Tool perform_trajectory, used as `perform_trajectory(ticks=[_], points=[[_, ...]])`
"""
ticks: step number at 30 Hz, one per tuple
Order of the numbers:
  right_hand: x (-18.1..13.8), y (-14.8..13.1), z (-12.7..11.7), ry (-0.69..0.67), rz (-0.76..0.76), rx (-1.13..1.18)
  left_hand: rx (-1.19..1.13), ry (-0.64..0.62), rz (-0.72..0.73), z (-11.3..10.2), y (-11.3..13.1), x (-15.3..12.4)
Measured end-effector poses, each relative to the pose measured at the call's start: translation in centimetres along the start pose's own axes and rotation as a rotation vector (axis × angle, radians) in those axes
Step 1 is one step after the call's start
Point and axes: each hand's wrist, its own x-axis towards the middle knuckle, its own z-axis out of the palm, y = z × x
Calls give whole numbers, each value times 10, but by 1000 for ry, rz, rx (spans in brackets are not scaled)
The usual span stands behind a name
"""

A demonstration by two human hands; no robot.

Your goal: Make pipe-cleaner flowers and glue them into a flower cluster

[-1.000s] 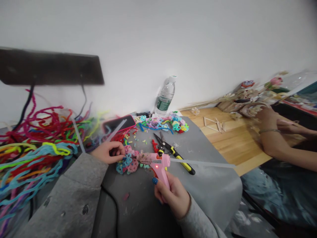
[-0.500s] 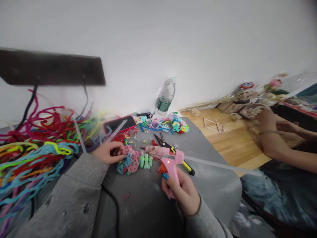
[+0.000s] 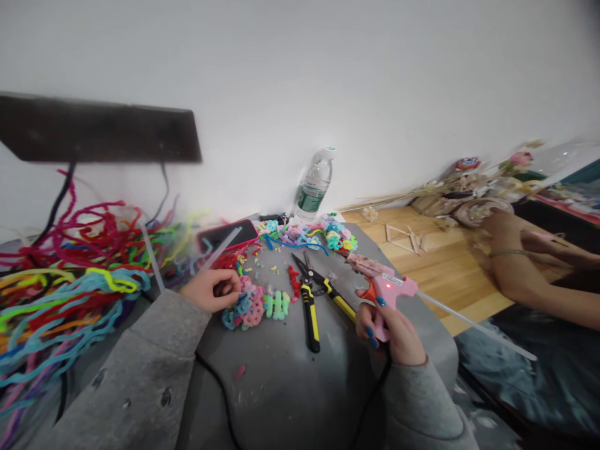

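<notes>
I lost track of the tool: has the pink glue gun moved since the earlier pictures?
Yes, rightward: the glue gun overlapped the pliers before; now it is mostly to their right.

The right grip (image 3: 395, 332) holds a pink glue gun (image 3: 390, 286), the left grip (image 3: 210, 290) touching fuzzy flowers (image 3: 254, 304) near pliers (image 3: 309, 306).

Grey tabletop (image 3: 276, 397) was littered with small scraps (image 3: 275, 270). Yellow-black pliers (image 3: 310, 319) were laid open mid-table, red fuzzy piece (image 3: 294, 282) just left of them. Pink-and-blue flower cluster (image 3: 254, 306) was set farther left, green piece (image 3: 276, 305) beside it. Phone (image 3: 225, 234), mixed flower pile (image 3: 295, 232) and bottle (image 3: 312, 197) were placed toward the back.
</notes>
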Motion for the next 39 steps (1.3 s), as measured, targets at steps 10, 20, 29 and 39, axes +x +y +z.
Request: perform_trajectory(ticks=[10, 20, 29, 39], points=[[25, 12, -53, 85, 72, 116, 55, 2, -40, 3, -3, 1], [34, 21, -68, 62, 70, 157, 144, 74, -33, 9, 8, 1], [38, 18, -67, 93, 77, 195, 236, 81, 10, 12, 10, 1], [43, 23, -77, 45, 105, 189, 253, 86, 22, 12, 11, 2]])
